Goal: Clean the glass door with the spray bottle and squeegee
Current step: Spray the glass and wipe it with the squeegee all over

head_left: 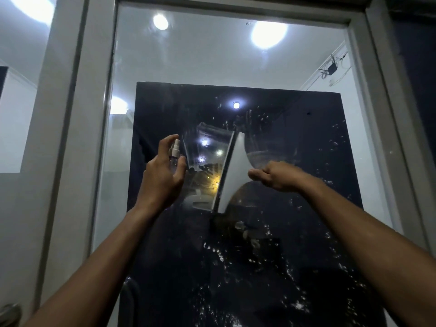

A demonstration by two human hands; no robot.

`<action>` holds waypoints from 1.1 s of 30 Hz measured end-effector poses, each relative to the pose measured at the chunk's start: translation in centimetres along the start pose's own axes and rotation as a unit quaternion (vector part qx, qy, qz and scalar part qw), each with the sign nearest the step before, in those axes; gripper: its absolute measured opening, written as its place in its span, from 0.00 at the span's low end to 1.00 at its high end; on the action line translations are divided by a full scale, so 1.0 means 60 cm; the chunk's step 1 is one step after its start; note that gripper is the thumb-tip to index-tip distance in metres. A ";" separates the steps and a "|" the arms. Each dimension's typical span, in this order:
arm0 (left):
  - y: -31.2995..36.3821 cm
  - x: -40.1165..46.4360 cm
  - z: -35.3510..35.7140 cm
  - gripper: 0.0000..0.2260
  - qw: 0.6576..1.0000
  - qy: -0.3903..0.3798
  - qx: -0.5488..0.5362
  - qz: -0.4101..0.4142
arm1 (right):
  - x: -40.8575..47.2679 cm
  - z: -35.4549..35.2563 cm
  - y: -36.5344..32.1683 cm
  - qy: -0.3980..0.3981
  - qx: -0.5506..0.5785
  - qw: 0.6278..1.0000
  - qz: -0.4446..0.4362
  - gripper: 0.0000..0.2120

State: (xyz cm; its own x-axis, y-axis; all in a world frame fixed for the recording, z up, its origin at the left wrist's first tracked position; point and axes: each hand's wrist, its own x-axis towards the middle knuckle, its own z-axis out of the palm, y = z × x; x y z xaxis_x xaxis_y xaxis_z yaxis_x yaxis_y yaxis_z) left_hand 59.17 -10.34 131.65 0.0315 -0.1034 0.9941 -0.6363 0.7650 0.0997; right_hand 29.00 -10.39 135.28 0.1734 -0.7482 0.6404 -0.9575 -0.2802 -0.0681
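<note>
Two hands work at one glass door (pixel 271 67). The left hand (pixel 162 178) grips one spray bottle (pixel 175 153), fingers curled round it. The right hand (pixel 274 177) holds one squeegee (pixel 232 171) against the glass, fingers wrapped on its handle.

Squeegee (pixel 232 171) handle hidden (perhaps inside the right hand (pixel 276 177)).

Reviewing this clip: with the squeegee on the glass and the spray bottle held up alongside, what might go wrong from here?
1. Droplets cover the dark glass door pane below and right of the white squeegee; the narrow wiped patch may leave streaks.
2. The right hand holds the squeegee at its end, so the blade could tilt and skip.
3. The left hand grips the small clear spray bottle close to the wiped patch; a stray spray would re-wet it.
</note>
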 end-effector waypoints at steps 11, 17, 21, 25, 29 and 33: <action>0.041 -0.005 0.016 0.21 1.000 -0.015 -0.011 0.006 | -0.094 -0.048 0.165 -0.041 -0.053 0.992 0.108 0.31; 0.076 -0.013 0.015 0.21 0.999 -0.031 -0.020 0.000 | -0.115 -0.049 0.144 0.080 0.015 0.995 0.065 0.23; 0.082 -0.007 0.012 0.19 0.999 -0.046 -0.008 0.001 | -0.112 -0.016 0.125 0.134 0.158 0.976 0.070 0.30; 0.080 0.006 0.015 0.18 0.999 -0.029 0.016 -0.005 | -0.103 0.015 0.093 0.166 0.340 0.923 0.074 0.25; 0.074 0.014 0.017 0.17 0.999 -0.016 0.032 -0.009 | -0.091 0.026 0.066 0.188 0.408 0.889 0.083 0.24; 0.069 0.014 0.018 0.18 0.999 -0.004 0.032 -0.013 | -0.086 0.022 0.055 0.233 0.351 0.906 0.046 0.25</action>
State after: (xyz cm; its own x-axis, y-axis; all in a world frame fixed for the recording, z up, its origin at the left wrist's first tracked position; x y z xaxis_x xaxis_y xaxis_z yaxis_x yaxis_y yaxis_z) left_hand 55.72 -7.93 132.87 0.0420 -0.1280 0.9909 -0.6829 0.7203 0.1220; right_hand 25.27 -8.24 130.72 -0.1725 -0.4993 0.8491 -0.5526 -0.6646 -0.5030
